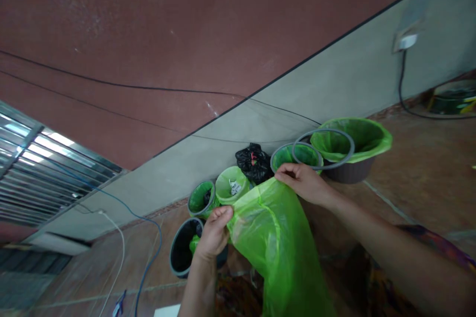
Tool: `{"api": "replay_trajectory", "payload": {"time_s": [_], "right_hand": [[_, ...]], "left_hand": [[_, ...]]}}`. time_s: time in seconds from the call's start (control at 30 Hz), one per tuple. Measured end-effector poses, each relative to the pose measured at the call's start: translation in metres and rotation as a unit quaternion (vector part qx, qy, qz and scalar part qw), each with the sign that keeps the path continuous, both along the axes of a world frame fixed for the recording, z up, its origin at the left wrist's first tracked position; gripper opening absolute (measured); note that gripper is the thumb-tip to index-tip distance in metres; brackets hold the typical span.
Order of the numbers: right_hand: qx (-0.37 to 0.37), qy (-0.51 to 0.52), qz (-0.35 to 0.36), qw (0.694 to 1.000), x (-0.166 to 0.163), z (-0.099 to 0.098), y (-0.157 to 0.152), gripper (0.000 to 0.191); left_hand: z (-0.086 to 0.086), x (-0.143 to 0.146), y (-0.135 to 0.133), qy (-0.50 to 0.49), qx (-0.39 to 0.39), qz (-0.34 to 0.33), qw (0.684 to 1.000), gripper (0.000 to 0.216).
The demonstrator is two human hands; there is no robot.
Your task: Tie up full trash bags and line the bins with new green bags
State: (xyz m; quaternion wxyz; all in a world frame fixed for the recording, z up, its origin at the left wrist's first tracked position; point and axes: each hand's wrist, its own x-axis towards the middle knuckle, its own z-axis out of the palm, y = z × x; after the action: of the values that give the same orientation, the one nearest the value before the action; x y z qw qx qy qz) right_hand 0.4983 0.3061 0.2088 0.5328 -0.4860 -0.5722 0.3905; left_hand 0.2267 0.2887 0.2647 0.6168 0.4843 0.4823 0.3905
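Observation:
A bright green plastic bag [275,237] hangs in front of me, its top edge stretched between my hands. My left hand [214,233] pinches one top corner, and my right hand [301,181] pinches the other. Just beyond the right hand stands a lined bin [297,156] with a grey rim, and a loose grey ring [351,151] lies over it and the edge of a larger brown bin [349,171] with a green liner. Past the left hand is a dark bin [174,257] holding a bit of green plastic.
Against the wall are a light-green bin [223,181] with white litter, a small green-lined bin [191,203] and a knotted black bag [253,158]. A blue cable [159,237] and a white cable [124,245] cross the tiled floor. A plug [407,42] sits in the wall at right.

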Motion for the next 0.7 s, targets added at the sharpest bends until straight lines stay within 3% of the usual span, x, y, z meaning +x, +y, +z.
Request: {"api": "replay_trajectory", "payload": {"time_s": [0.1,0.27,0.37,0.53,0.7], "right_hand": [[0.062,0.019,-0.019,0.998,-0.006,0.006,-0.006,0.037],[0.059,0.010,0.201,0.978,-0.013,0.015,-0.018,0.041],[0.043,-0.033,0.246,0.968,-0.013,0.013,-0.017,0.033],[0.012,-0.011,0.222,0.975,-0.006,0.011,-0.010,0.034],[0.003,0.015,0.089,0.996,0.017,0.012,-0.002,0.035]], "left_hand": [[0.001,0.009,0.002,0.011,-0.010,-0.033,0.999,0.045],[-0.005,0.026,0.011,0.094,-0.022,-0.167,0.981,0.043],[-0.009,0.033,0.014,0.129,-0.012,-0.186,0.974,0.047],[-0.013,0.033,0.013,0.157,-0.008,-0.188,0.970,0.050],[-0.010,0.015,0.016,0.191,-0.011,-0.274,0.943,0.043]]}}
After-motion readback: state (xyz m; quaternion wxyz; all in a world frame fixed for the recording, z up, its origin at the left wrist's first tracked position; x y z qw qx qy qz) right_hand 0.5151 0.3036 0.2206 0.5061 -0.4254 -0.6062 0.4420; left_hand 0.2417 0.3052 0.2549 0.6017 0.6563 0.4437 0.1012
